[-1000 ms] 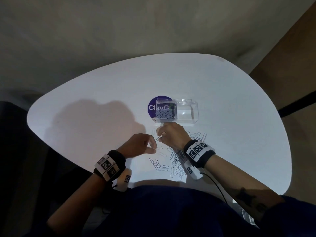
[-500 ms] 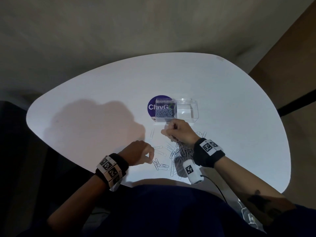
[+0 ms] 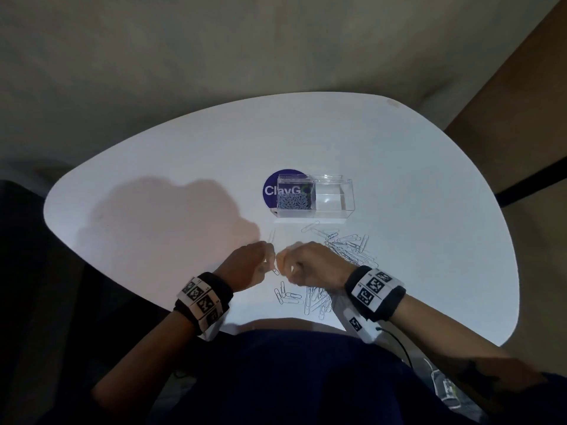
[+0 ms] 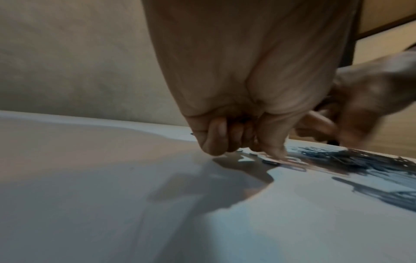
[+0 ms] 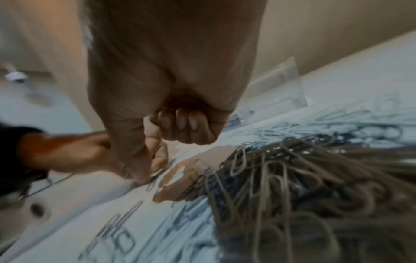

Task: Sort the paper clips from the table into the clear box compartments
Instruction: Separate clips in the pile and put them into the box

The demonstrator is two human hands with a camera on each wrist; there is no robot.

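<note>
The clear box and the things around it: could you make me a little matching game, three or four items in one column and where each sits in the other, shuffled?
Things:
1. clear box
2. purple sticker
3. loose paper clips
4. left hand

Places:
A. partly under the box's left end
B. scattered on the table between box and person
C. at the table's middle, left compartment holding clips
D. close beside the right hand, near the table's front edge

Pairs: 1-C, 2-A, 3-B, 4-D
</note>
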